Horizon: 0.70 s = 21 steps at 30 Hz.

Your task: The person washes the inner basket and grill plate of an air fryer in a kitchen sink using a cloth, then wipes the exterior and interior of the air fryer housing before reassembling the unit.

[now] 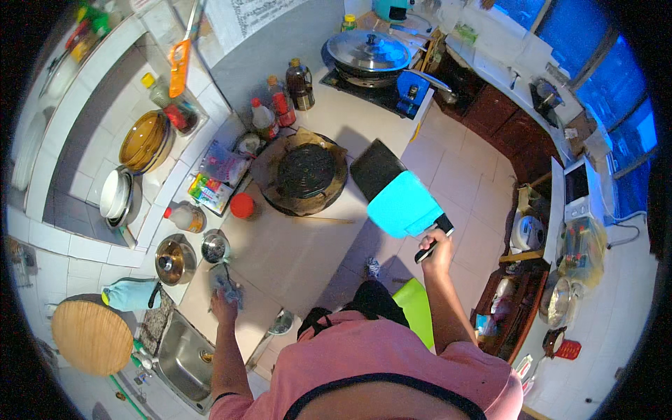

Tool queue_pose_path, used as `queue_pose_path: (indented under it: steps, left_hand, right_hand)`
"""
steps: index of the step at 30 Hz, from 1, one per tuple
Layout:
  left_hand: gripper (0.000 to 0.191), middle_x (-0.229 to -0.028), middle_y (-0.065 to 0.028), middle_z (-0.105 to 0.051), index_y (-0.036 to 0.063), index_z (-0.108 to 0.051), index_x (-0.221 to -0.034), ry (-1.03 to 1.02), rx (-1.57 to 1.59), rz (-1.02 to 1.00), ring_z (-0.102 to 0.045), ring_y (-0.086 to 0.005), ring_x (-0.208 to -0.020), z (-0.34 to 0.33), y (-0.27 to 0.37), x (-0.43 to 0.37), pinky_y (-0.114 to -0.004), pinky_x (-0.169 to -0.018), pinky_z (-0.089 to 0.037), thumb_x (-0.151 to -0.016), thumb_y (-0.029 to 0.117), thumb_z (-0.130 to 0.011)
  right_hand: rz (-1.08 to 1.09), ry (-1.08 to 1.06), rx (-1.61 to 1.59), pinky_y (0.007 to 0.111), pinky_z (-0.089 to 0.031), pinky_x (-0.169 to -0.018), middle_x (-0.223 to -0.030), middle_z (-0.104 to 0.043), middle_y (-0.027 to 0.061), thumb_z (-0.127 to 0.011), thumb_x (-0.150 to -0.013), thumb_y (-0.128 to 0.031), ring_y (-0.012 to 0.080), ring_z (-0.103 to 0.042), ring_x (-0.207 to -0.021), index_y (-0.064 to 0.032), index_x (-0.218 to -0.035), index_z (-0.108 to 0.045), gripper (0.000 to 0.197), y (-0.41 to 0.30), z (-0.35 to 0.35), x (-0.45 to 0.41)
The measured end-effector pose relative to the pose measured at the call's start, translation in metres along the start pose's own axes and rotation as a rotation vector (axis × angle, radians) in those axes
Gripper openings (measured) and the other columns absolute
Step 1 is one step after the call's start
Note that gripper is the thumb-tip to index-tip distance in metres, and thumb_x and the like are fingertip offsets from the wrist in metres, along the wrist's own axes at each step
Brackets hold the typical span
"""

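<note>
My right hand [437, 253] grips the black handle of an air fryer drawer [386, 170], held up over the counter's edge and the floor. The drawer has a bright blue front and a dark body, tilted away from me; its inside cannot be made out. My left hand [224, 308] is on a bunched grey-blue cloth [229, 287] on the pale countertop [294, 252]. Both look blurred. Beyond them, a round black grate [306, 170] rests on brown paper in a wide dark round tray. A thin wooden stick [323, 220] lies just in front of it.
Along the left stand a lidded pot [176, 260], a metal cup [215, 247], a red-capped bottle [186, 216] and a red lid [242, 205]. A steel sink [186, 357] is at lower left. A lidded wok [367, 50] sits on the cooktop at the back. A green stool [415, 310] stands beside me.
</note>
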State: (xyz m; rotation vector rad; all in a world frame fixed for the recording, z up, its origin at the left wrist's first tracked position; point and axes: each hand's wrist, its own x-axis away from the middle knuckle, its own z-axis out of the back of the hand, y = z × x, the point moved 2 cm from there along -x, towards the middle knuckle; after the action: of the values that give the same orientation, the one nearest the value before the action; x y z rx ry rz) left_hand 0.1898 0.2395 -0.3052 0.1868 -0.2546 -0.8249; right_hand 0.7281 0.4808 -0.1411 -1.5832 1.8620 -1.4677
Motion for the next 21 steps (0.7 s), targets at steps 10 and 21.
queue_pose_path:
  steps: [10,21]
  left_hand:
    - [0.069,-0.118,-0.0249,-0.044,-0.0027,-0.043,-0.121,0.013,0.831,0.196,-0.041,-0.0370,-0.112,-0.085,-0.052,0.014,-0.045,-0.095,-0.034,-0.062,0.015,-0.075]
    - [0.047,-0.125,-0.0137,-0.042,0.0062,-0.045,-0.122,-0.020,0.574,-0.168,-0.049,-0.0292,-0.105,-0.056,0.227,0.017,-0.040,-0.086,-0.044,-0.078,0.006,-0.062]
  right_hand:
    - [-0.608,-0.147,-0.701,0.023,-0.039,-0.046,-0.047,-0.036,-0.0045,-0.049,-0.071,-0.006,0.0079,-0.037,-0.040,-0.0110,-0.059,-0.040,0.016,-0.039,0.056,-0.129]
    - [-0.616,-0.305,-1.063,0.022,-0.040,-0.046,-0.049,-0.037,-0.0035,-0.047,-0.073,-0.007,0.0069,-0.040,-0.040,-0.0096,-0.060,-0.039,0.016,-0.044,0.037,-0.102]
